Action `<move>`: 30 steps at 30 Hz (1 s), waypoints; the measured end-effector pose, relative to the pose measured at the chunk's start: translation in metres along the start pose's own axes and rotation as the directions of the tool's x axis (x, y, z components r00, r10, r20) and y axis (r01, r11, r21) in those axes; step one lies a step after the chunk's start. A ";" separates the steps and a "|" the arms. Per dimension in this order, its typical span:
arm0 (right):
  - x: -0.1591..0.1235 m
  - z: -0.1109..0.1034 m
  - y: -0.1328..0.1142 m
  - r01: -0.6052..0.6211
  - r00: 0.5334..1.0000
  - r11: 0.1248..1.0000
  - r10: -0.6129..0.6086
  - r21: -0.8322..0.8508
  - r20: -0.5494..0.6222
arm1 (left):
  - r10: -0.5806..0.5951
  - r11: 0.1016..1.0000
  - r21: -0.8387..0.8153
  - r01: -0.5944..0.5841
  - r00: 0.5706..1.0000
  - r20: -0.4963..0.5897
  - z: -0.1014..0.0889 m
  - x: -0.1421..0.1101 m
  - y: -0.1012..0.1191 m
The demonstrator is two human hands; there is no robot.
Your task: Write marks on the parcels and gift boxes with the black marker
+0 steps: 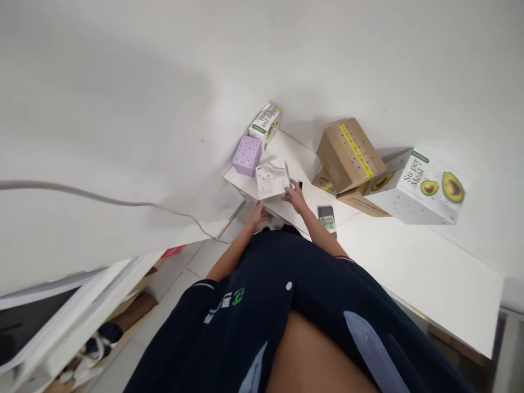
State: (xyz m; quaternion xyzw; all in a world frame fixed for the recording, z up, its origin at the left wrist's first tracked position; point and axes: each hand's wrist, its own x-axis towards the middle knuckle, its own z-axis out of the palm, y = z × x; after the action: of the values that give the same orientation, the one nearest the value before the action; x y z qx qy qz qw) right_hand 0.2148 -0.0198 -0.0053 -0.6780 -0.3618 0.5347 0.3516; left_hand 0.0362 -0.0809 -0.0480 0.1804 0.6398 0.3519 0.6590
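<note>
A white box with small dark dots (271,181) sits near the front edge of the white table, its top creased or wrinkled. My right hand (295,197) grips its right side, fingers bent against it. A small black object (301,185) shows just beyond that hand; I cannot make out what it is. My left hand (256,216) is lower, at the table's edge, with its fingers apart and fingertips close to the box's lower front corner. Whether they touch it is unclear. Behind the dotted box are a lilac box (248,154) and a white avocado-printed carton (265,123).
On the white table (426,273), a phone (327,220) lies right of my right arm. Brown cartons with yellow tape (347,155) and a larger avocado-printed box (429,188) stand against the wall. A grey cable (123,201) crosses at left, above cluttered shelves (98,311).
</note>
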 end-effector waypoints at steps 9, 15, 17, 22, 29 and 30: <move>-0.034 -0.016 0.048 -0.073 0.997 0.894 0.049 -0.442 -0.067 | -0.042 0.989 -0.137 0.056 0.994 0.104 -0.012 -0.001 0.000; -0.011 -0.035 0.046 -0.109 0.972 0.752 -0.056 -0.650 -0.229 | -0.029 0.996 -0.081 0.036 0.997 0.076 -0.007 0.003 -0.002; -0.004 -0.037 0.049 -0.148 0.969 0.727 -0.027 -0.671 -0.244 | -0.029 0.996 -0.078 0.034 0.998 0.062 -0.006 0.004 -0.002; 0.003 -0.043 0.057 -0.168 0.975 0.754 0.032 -0.635 -0.220 | -0.043 0.998 -0.043 0.045 0.998 0.043 -0.007 0.006 -0.005; 0.001 -0.039 0.053 -0.267 0.956 0.906 0.205 -0.330 -0.210 | 0.029 0.999 -0.026 -0.029 0.999 0.021 -0.007 0.019 0.003; 0.001 -0.035 0.051 -0.266 0.955 0.921 0.213 -0.284 -0.204 | 0.063 0.998 -0.023 -0.062 0.998 0.022 -0.006 0.021 0.004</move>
State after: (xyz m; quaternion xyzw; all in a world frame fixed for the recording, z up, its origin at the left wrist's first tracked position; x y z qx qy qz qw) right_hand 0.2553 -0.0474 -0.0436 -0.8067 -0.3236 0.4510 0.2026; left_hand 0.0279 -0.0647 -0.0610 0.1969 0.6225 0.3774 0.6567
